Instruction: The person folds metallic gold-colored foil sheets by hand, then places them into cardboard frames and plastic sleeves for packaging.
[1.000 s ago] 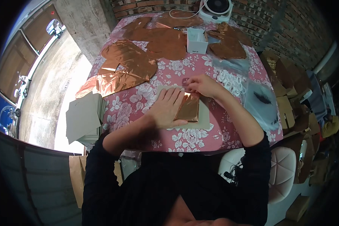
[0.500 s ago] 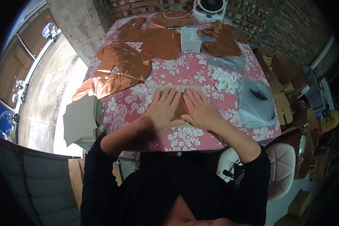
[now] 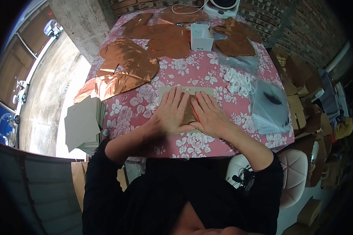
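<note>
Both hands lie flat, palms down, side by side on a grey card [image 3: 166,92] near the table's front edge. My left hand [image 3: 169,112] covers the card's left half, my right hand [image 3: 210,114] its right half. Between them a narrow strip of folded copper foil [image 3: 189,113] shows, pressed against the card; most of the foil is hidden under the palms. Fingers of both hands are stretched out and slightly apart, gripping nothing.
Pink floral tablecloth [image 3: 176,72]. Large copper foil sheets [image 3: 123,68] lie left and at the back, a white box [image 3: 202,37] and a white device [image 3: 222,6] further back. White loops [image 3: 239,81] and clear bags [image 3: 268,105] sit right. Grey cards [image 3: 82,123] are stacked off the left edge.
A second ago my right hand pinched the foil's top edge; it then came down flat on the foil beside the left hand. Both hands have stayed pressed since.
</note>
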